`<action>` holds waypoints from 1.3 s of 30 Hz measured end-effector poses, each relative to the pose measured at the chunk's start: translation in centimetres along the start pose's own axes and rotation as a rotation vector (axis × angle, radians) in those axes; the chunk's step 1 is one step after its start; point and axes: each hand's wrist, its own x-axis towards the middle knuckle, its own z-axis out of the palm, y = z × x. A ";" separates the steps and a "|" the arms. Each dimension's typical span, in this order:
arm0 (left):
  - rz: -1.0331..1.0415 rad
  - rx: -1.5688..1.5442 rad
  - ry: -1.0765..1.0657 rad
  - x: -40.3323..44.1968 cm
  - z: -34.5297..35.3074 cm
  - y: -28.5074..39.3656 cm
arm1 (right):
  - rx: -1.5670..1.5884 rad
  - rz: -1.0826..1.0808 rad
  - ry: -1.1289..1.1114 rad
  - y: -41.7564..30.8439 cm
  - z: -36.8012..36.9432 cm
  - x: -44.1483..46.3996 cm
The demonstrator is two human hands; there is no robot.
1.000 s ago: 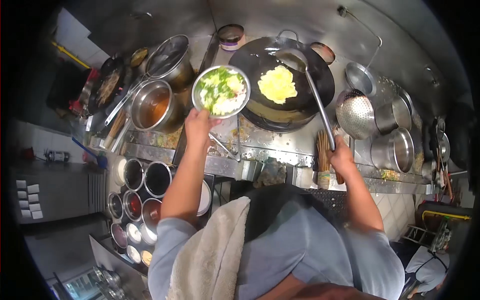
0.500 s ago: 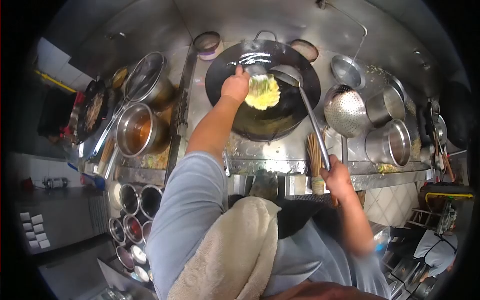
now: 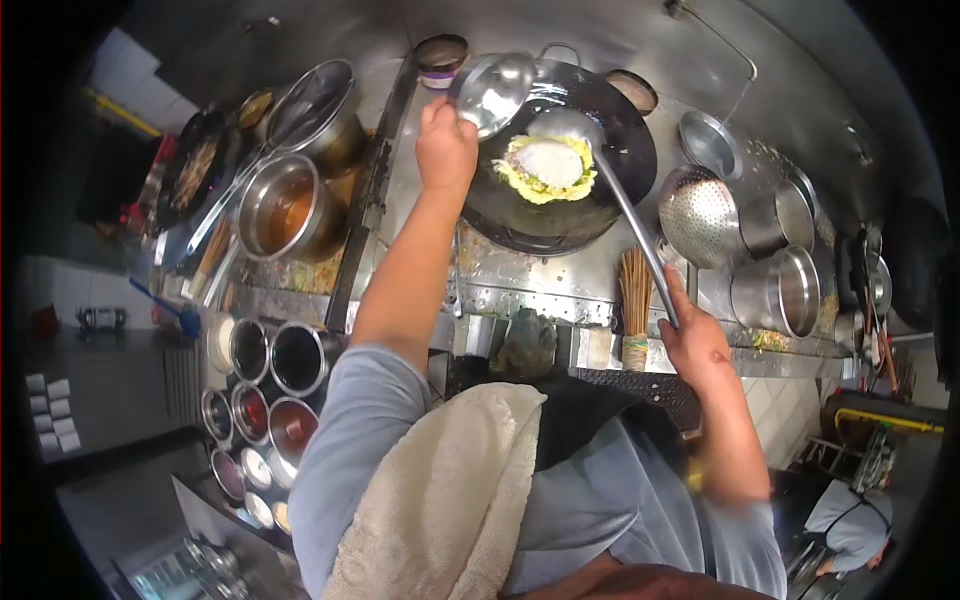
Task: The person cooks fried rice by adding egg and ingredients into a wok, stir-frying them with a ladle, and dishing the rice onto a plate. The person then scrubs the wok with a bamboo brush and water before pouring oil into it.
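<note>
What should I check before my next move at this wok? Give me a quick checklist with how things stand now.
1. Bowl secure: ok, the left hand grips it at its edge.
2. Ladle under control: ok, the right hand holds its handle.
3. Ladle head inside the wok: ok, it is right by the food.
4. Food mixed: not ok, a white mound sits on the yellow layer.
5. Bowl fully emptied: cannot tell, leftovers could be hidden inside.
6. Heat under the wok: cannot tell, no flame shows.
</note>
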 end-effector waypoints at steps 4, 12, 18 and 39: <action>-0.716 -0.634 0.061 -7.6 -9.8 3.1 | -0.119 -0.081 -0.094 2.3 1.1 3.8; -1.245 -0.356 0.461 -44.4 -27.8 15.9 | -0.207 -0.143 -0.135 6.3 -0.5 8.2; -1.323 -0.020 1.381 -60.8 -33.0 38.1 | -0.255 -0.451 -0.196 8.7 -0.6 14.1; -1.021 0.601 1.100 -56.3 -57.8 20.3 | 0.047 -0.608 -0.128 10.0 -3.9 8.4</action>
